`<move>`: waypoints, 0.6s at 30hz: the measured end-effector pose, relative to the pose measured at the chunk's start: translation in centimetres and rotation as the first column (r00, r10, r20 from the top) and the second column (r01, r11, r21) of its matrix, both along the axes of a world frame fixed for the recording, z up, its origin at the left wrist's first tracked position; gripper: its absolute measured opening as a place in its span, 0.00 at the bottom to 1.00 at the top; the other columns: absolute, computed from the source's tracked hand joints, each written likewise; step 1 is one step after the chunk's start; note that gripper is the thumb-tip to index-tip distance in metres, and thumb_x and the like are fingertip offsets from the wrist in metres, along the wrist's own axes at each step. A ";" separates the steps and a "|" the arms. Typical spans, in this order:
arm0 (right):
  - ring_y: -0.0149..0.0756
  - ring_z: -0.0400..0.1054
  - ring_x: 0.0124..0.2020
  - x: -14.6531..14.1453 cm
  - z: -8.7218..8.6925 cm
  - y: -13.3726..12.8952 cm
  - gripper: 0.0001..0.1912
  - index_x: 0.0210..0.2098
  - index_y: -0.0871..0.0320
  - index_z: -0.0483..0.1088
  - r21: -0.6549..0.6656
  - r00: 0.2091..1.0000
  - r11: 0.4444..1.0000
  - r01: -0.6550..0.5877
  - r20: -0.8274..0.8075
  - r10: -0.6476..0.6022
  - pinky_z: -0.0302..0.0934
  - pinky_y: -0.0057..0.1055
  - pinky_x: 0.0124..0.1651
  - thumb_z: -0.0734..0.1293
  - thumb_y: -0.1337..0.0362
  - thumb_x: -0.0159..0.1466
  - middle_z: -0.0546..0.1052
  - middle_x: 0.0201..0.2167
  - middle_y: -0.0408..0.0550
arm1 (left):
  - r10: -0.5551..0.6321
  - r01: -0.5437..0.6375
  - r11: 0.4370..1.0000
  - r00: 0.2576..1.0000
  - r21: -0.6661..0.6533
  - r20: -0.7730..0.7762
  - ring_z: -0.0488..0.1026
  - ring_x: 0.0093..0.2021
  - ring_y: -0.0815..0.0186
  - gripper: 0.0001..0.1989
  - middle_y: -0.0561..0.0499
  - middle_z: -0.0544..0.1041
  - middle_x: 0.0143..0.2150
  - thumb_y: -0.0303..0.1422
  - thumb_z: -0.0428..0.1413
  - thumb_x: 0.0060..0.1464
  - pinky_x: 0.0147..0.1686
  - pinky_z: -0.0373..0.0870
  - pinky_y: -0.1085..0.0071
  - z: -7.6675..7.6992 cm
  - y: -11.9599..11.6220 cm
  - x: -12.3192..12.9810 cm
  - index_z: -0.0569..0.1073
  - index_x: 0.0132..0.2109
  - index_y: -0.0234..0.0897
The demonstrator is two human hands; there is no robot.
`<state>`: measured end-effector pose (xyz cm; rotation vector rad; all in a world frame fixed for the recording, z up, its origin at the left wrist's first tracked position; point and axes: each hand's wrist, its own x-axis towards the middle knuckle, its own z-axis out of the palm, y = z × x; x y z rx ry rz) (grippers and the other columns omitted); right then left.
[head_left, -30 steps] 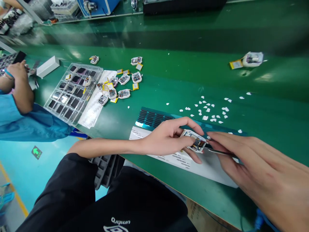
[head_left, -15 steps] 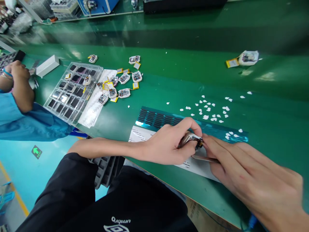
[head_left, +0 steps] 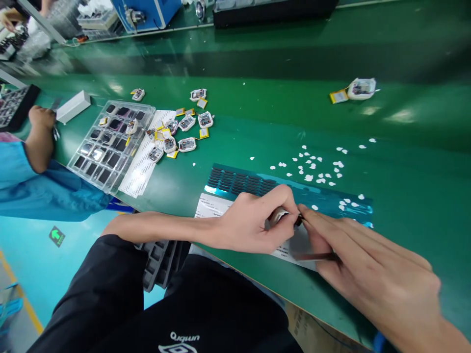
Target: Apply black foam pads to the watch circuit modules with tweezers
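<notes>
Device (head_left: 279, 214): left hand (head_left: 257, 220) | tool (head_left: 314, 256): right hand (head_left: 371, 260) | worktop (head_left: 235, 137): edge near, wide beyond

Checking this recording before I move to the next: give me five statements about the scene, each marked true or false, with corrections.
1. The left hand holds a small device. True.
2. The right hand holds nothing. False: a thin tool is held in its fingers.
3. Small white pieces are scattered on the green table. True.
4. The co-worker's sleeve is black. False: it is blue.
5. The clear tray has dark pieces in several compartments. True.
</notes>
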<state>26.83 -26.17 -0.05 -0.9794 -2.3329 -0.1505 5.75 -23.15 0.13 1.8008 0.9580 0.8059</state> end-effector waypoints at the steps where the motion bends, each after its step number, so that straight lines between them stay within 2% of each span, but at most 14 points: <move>1: 0.34 0.81 0.40 -0.1 0.1 0.0 0.38 0.74 0.50 0.55 -0.029 0.999 1.000 0.011 -0.033 -0.012 0.75 0.31 0.46 0.62 0.77 0.68 0.84 0.47 0.42 | -0.004 0.004 1.000 1.000 -0.013 0.012 0.63 0.20 0.77 0.04 0.60 0.72 0.24 0.34 0.51 0.62 0.21 0.60 0.81 0.0 0.0 0.0 0.66 0.40 0.39; 3: 0.32 0.80 0.34 -0.4 0.3 0.0 0.36 0.71 0.42 0.61 -0.093 0.992 0.995 0.047 -0.115 -0.058 0.75 0.28 0.40 0.63 0.76 0.68 0.84 0.42 0.37 | -0.012 0.014 0.999 0.999 -0.049 0.040 0.66 0.20 0.77 0.03 0.59 0.75 0.26 0.33 0.52 0.62 0.21 0.60 0.81 0.1 0.1 -0.1 0.66 0.40 0.39; 4: 0.30 0.78 0.29 -0.6 0.5 0.1 0.32 0.67 0.41 0.66 -0.130 0.983 0.989 0.069 -0.160 -0.089 0.73 0.26 0.35 0.65 0.74 0.68 0.84 0.40 0.36 | -0.019 0.022 0.997 0.999 -0.068 0.049 0.68 0.21 0.77 0.03 0.58 0.76 0.26 0.33 0.52 0.61 0.21 0.61 0.80 0.2 0.1 -0.1 0.66 0.40 0.39; 6: 0.27 0.72 0.20 -0.9 0.9 0.2 0.18 0.56 0.44 0.76 -0.232 0.961 0.967 0.102 -0.228 -0.156 0.66 0.24 0.23 0.68 0.67 0.69 0.84 0.33 0.35 | -0.041 0.046 0.996 0.997 -0.083 0.060 0.71 0.23 0.75 0.03 0.57 0.77 0.27 0.33 0.51 0.61 0.22 0.63 0.80 0.3 0.1 0.0 0.64 0.40 0.40; 8: 0.25 0.67 0.15 -1.2 1.3 0.5 0.07 0.46 0.48 0.78 -0.350 0.943 0.931 0.102 -0.263 -0.203 0.59 0.23 0.17 0.68 0.61 0.71 0.80 0.25 0.33 | -0.074 0.078 0.995 0.995 -0.068 0.065 0.72 0.24 0.74 0.03 0.56 0.77 0.27 0.33 0.50 0.61 0.23 0.64 0.79 0.3 0.1 0.0 0.63 0.40 0.40; 11: 0.25 0.68 0.16 -1.4 1.8 0.9 0.11 0.38 0.50 0.76 -0.479 0.930 0.876 0.053 -0.297 -0.219 0.58 0.22 0.16 0.66 0.54 0.73 0.75 0.19 0.30 | -0.117 0.121 0.991 0.991 -0.055 0.071 0.73 0.25 0.74 0.04 0.56 0.77 0.28 0.34 0.50 0.62 0.24 0.65 0.77 0.3 0.0 0.0 0.63 0.42 0.40; 14: 0.26 0.71 0.19 -1.2 1.9 1.0 0.15 0.32 0.49 0.75 -0.535 0.913 0.844 0.031 -0.329 -0.242 0.61 0.22 0.18 0.66 0.50 0.72 0.78 0.23 0.32 | -0.161 0.165 0.984 0.985 -0.062 0.065 0.74 0.26 0.73 0.05 0.55 0.77 0.30 0.34 0.51 0.64 0.26 0.66 0.77 0.2 0.1 -0.2 0.62 0.44 0.40; 18: 0.27 0.72 0.20 -0.9 1.8 0.6 0.12 0.34 0.48 0.77 -0.580 0.879 0.812 0.071 -0.349 -0.326 0.62 0.23 0.20 0.69 0.50 0.69 0.81 0.26 0.34 | -0.224 0.225 0.974 0.973 -0.016 0.057 0.72 0.27 0.73 0.05 0.53 0.78 0.34 0.35 0.51 0.66 0.27 0.66 0.76 0.4 0.4 -0.5 0.63 0.45 0.39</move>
